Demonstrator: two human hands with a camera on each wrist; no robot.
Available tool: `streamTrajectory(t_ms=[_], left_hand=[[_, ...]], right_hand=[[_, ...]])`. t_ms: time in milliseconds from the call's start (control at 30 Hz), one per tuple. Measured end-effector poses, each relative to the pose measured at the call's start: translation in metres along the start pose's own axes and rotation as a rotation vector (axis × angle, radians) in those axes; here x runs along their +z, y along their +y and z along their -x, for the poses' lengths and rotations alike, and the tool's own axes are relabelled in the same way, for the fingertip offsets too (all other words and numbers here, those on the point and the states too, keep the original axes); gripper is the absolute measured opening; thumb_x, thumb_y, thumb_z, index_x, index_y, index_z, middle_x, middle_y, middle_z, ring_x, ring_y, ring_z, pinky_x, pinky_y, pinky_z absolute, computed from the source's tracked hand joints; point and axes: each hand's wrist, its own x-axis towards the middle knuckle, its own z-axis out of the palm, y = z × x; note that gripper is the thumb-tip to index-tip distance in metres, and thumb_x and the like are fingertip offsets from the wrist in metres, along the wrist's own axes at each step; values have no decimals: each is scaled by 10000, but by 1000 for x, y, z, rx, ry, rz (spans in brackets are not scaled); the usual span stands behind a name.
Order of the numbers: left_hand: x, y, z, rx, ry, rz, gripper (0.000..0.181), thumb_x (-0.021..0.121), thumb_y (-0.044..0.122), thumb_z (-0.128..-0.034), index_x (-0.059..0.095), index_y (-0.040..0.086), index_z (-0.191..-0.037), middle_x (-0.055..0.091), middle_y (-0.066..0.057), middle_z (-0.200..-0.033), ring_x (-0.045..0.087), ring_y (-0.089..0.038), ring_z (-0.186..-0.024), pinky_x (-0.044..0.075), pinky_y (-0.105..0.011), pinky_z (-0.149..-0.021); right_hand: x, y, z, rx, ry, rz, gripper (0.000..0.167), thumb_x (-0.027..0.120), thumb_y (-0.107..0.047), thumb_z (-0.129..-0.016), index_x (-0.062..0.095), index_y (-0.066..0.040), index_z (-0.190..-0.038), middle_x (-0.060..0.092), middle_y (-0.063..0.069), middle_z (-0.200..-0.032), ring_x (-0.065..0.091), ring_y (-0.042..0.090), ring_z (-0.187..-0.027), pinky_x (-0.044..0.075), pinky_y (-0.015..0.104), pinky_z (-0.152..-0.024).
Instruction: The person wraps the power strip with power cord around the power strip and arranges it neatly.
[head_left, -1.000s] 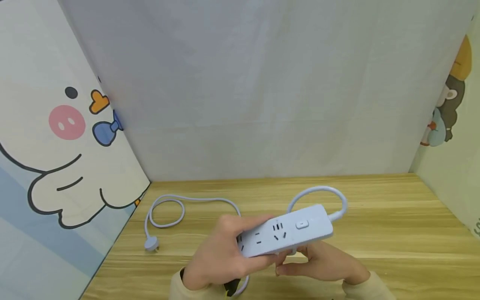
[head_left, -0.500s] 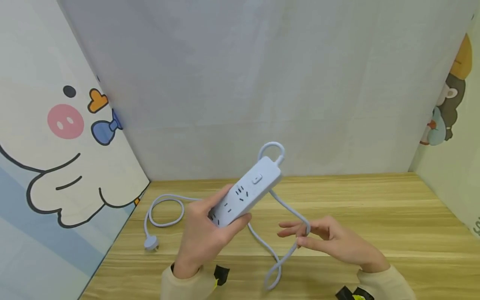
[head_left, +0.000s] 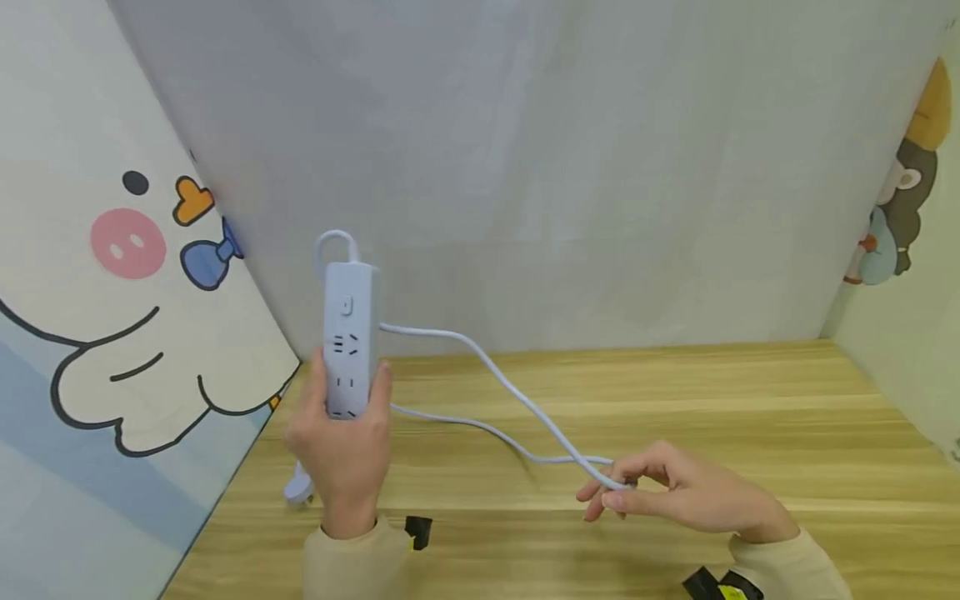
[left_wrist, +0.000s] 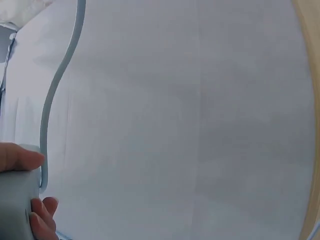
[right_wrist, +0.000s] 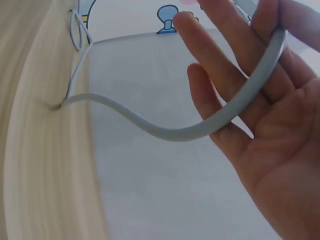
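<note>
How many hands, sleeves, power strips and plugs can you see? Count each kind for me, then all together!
Hands: 2, the left hand and the right hand
Sleeves: 2, the left sleeve and the right sleeve
Power strip: 1
Plug: 1
Total: 6

Plain beige sleeves (head_left: 354,562), black tabs (head_left: 418,532) (partly yellow) alongside.

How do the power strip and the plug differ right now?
The power strip is held up in the left grip; the plug lies on the table. The power strip is a long block; the plug is smaller and rounded. Both look pale, near white.
</note>
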Motion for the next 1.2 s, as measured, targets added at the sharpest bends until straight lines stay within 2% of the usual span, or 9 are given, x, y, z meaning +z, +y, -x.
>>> streamTrajectory(t_ms=[133,333,467,600,700,867,933,1067,1200], left_hand=[[-3,-7,-8,16,-9,-62,502,840,98,-804,690,44,-1280,755,-160,-1054,679,-260,-799,484,-202,-704],[7,-14,-4,160,-128,-294,453,788,113,-803,690,11,-1234,759,-191,-1015,706,-346,-721,549,-468,-588],[13,-20,3,198,-302,-517,523,810,103,-745,686,59,-1251,768,-162,-997,701,-339,-697,534,-464,-543],[20,-23,13,207,-531,-675,608,847,69,-668,694,128,-1253,775,-106,-990,698,-317,-698,518,-435,-512],[24,-22,20,237,-669,-721,586,855,31,-623,742,173,-1180,783,-54,-932,686,-272,-654,498,-396,-479],[26,-18,30,272,-913,-759,492,833,34,-633,794,276,-1059,727,37,-743,518,-133,-530,371,-287,-455],[24,-15,31,266,-1016,-745,459,817,31,-626,803,298,-999,697,57,-715,474,-110,-540,339,-281,-476],[19,-8,30,201,-1234,-646,537,805,11,-590,814,332,-1020,750,60,-860,515,-92,-639,379,-295,-535],[12,-6,24,160,-1451,-454,674,884,60,-561,774,403,-1131,764,90,-1025,575,-63,-760,465,-267,-648]], right_hand=[[-7,-6,6,-16,17,47,246,513,20,-1023,718,-113,-1053,778,65,-1094,699,210,-1115,570,309,-838],[-11,-12,16,-81,-9,110,304,544,74,-985,740,-157,-1014,725,36,-781,661,138,-776,540,251,-758],[-17,-18,27,-197,-24,156,359,564,146,-930,736,-147,-1047,565,22,-624,527,68,-625,482,173,-600],[-24,-24,39,-287,21,171,439,558,228,-872,732,-115,-1084,563,17,-661,431,64,-547,403,107,-499],[-29,-28,45,-354,117,136,485,510,298,-841,724,-47,-1107,630,45,-755,454,118,-565,414,153,-483],[-30,-36,47,-353,330,120,431,445,309,-880,699,42,-1104,702,55,-914,639,154,-797,551,253,-707],[-28,-38,45,-332,438,144,377,455,280,-905,698,59,-1089,725,32,-935,669,128,-849,563,230,-776],[-25,-37,38,-360,674,103,264,457,235,-942,686,134,-1026,739,22,-890,677,101,-802,558,195,-715],[-30,-34,35,-353,874,73,213,468,176,-975,678,139,-970,720,18,-817,652,94,-684,525,176,-602]])
